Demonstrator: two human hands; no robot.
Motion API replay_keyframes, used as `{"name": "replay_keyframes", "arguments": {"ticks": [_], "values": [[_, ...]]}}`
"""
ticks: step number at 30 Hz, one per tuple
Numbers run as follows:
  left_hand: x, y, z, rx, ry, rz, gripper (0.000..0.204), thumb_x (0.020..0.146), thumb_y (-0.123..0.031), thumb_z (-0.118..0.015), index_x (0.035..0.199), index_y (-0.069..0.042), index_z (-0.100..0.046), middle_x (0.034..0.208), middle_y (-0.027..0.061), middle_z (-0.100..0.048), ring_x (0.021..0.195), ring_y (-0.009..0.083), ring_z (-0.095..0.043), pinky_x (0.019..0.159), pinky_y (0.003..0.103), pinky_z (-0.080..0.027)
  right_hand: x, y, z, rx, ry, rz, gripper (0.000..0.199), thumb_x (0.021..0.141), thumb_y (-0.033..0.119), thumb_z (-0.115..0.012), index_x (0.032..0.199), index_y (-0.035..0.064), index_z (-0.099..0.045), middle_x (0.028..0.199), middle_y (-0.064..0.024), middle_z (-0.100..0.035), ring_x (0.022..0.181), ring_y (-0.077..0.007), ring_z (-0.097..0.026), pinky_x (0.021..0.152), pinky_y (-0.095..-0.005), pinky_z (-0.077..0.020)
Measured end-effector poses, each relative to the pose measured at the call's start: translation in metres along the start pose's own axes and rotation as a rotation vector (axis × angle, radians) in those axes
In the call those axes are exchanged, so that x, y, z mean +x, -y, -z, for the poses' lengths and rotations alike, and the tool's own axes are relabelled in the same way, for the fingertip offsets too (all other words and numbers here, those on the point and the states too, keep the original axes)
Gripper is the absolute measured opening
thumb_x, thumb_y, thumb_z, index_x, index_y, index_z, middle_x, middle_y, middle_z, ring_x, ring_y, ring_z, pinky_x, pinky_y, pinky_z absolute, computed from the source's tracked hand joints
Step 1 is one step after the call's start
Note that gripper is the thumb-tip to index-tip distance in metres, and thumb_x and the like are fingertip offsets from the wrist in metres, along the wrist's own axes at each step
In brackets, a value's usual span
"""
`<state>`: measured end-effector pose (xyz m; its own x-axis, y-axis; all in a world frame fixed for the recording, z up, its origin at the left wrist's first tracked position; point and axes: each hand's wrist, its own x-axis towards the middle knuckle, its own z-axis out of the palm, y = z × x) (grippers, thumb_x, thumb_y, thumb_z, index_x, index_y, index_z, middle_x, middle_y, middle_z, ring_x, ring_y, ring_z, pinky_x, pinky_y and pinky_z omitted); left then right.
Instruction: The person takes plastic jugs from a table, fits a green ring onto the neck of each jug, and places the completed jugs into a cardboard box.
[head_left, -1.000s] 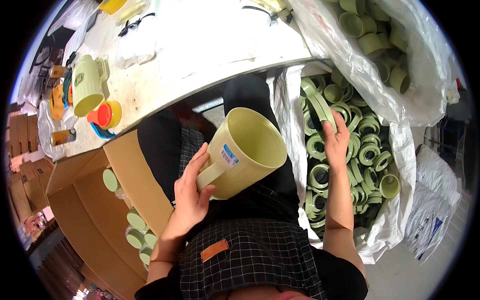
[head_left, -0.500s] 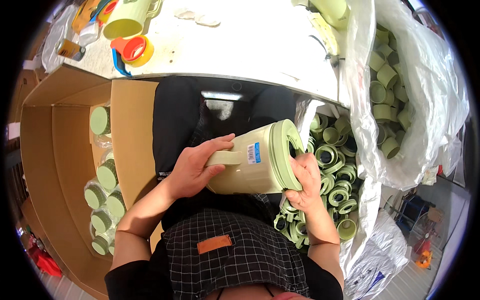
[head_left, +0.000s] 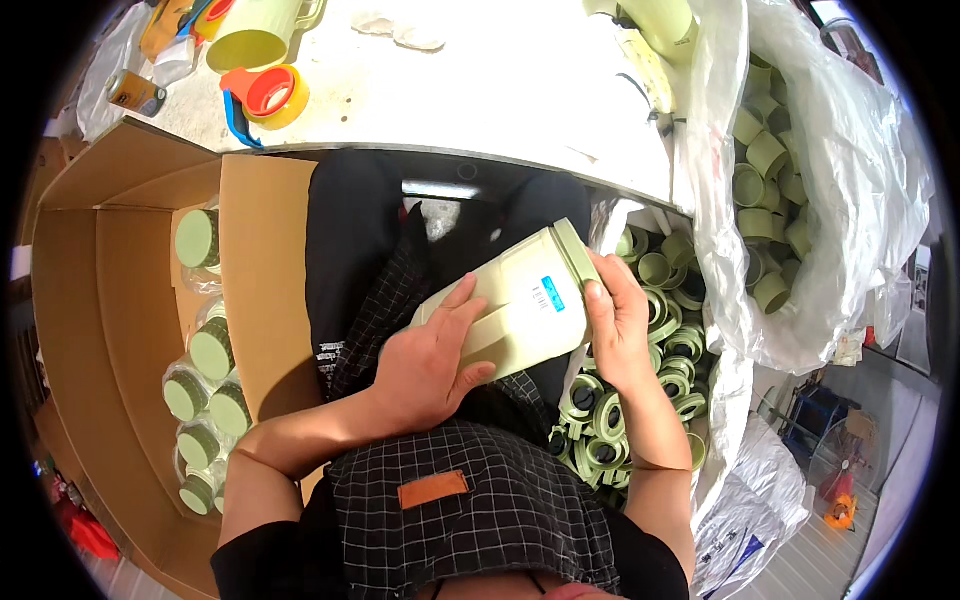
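Pale green plastic jug (head_left: 510, 305) at centre: light, rigid, smooth. Left hand (head_left: 425, 365) wrapped round body; right hand (head_left: 615, 325) clasping lid at 3 o'clock.

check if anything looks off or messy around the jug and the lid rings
Nothing looks damaged or spilled. The left hand and right hand hold the pale green jug tilted over the lap. The green lid rings lie loose in an open plastic bag.
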<state>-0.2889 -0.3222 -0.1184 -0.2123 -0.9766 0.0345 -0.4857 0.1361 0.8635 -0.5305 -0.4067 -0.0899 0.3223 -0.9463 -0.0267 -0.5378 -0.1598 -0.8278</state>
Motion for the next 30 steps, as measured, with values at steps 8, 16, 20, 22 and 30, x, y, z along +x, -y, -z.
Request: {"name": "replay_keyframes", "arguments": {"ticks": [8, 16, 20, 22, 30], "values": [[-0.007, -0.003, -0.009, -0.018, -0.055, 0.028, 0.039, 0.093, -0.017, -0.062, 0.126, 0.002, -0.054, 0.138, 0.0219, -0.056, 0.108, 0.0399, -0.066, 0.093, 0.041, -0.054, 0.009, 0.004, 0.001, -0.172, 0.048, 0.086, 0.040, 0.099, 0.024, -0.052, 0.126, -0.0050, -0.059, 0.083, -0.0172, -0.053, 0.076, -0.0340, -0.054, 0.070, -0.0409, -0.0453], [0.015, 0.052, 0.012, -0.271, -0.055, 0.031, 0.044, 0.102, -0.033, -0.050, 0.130, 0.001, -0.058, 0.117, 0.0185, -0.068, 0.098, 0.0298, -0.069, 0.086, 0.036, -0.053, -0.013, 0.034, 0.007, -0.289, 0.121, 0.370, 0.049, 0.089, 0.028, -0.063, 0.125, -0.0055, -0.061, 0.080, -0.0168, -0.051, 0.075, -0.0332, -0.056, 0.069, -0.0414, -0.0473], [0.026, 0.027, 0.016, -0.091, -0.004, -0.002, 0.050, 0.099, -0.034, -0.052, 0.135, 0.000, -0.052, 0.124, 0.0167, -0.064, 0.107, 0.0317, -0.060, 0.093, 0.038, -0.047, 0.019, 0.010, 0.009, -0.119, 0.085, 0.123, 0.043, 0.091, 0.025, -0.063, 0.125, -0.0026, -0.061, 0.083, -0.0154, -0.053, 0.075, -0.0335, -0.054, 0.069, -0.0399, -0.0452], [0.044, 0.015, 0.037, 0.078, 0.046, -0.202, 0.052, 0.093, -0.031, -0.058, 0.136, -0.001, -0.052, 0.128, 0.0140, -0.061, 0.112, 0.0325, -0.052, 0.100, 0.042, -0.040, 0.018, 0.006, 0.006, -0.095, 0.082, 0.166, 0.048, 0.090, 0.029, -0.065, 0.126, -0.0025, -0.060, 0.083, -0.0159, -0.053, 0.078, -0.0338, -0.054, 0.071, -0.0403, -0.0451], [0.252, 0.017, 0.012, 0.042, -0.366, -0.727, 0.005, 0.080, -0.003, -0.070, 0.083, -0.002, -0.066, 0.077, 0.0080, -0.062, 0.073, 0.0237, -0.057, 0.066, 0.037, -0.045, 0.004, -0.019, 0.013, -0.016, 0.036, 0.178, 0.062, 0.080, 0.035, -0.069, 0.129, -0.0029, -0.059, 0.082, -0.0144, -0.052, 0.072, -0.0321, -0.051, 0.066, -0.0396, -0.0441]]}}
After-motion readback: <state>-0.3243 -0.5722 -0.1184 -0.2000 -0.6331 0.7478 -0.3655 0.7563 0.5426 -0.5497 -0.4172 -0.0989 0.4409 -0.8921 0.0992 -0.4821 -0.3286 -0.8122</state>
